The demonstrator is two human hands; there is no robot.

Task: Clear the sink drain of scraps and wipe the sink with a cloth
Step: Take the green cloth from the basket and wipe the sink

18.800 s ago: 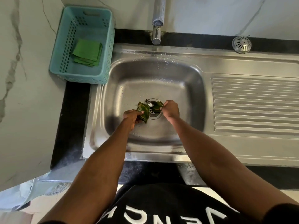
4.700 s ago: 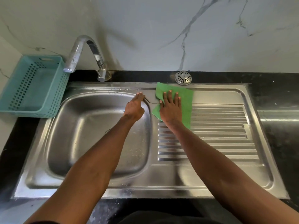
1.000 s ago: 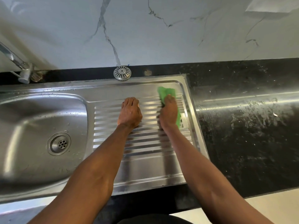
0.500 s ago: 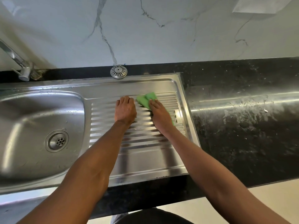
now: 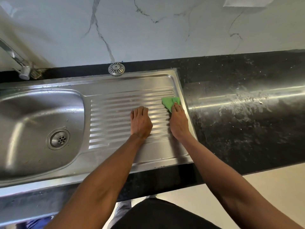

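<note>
Pressing green cloth (image 5: 170, 102) | right hand (image 5: 179, 123) | cloth's long axis across drainboard ridges (image 5: 115, 116)

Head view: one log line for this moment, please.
stage: wiping drainboard | right hand: presses green cloth at right edge | left hand: flat on ridges | drain: no scraps visible

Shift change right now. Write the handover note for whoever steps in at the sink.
Left hand: flat on the drainboard, holding nothing.
Right hand: fingers press the cloth onto the drainboard's far right corner.
Drain: no scraps visible; strainer sits on the counter behind the sink.
Done: drain cleared, drainboard wipe under way.
Left: finish the drainboard; whether the basin has been wiped cannot be told.
</note>
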